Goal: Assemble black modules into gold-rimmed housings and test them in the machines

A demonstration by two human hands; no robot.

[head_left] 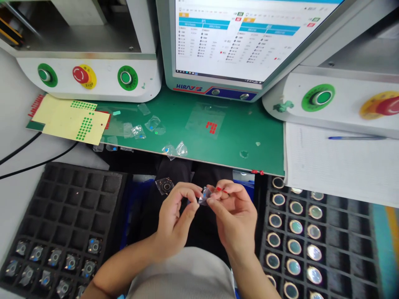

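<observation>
Close in front of my body, both hands meet over a small crumpled piece of clear plastic film (205, 196) with a blue mark on it. My left hand (178, 214) pinches its left edge between thumb and forefinger. On the other side, my right hand (235, 211) grips the film between thumb and fingers. Small red stickers (222, 190) show at my right fingertips. A round dark part with clear film around it (165, 186) lies on my dark-trousered leg, left of my left hand.
A black compartment tray (75, 207) at left holds several film-covered parts. Another tray (339, 236) at right holds round shiny parts. Film scraps (152, 123) litter the green bench (174, 112). Machines with buttons (126, 77), a monitor (218, 45), and paper with a pen (357, 138) stand beyond.
</observation>
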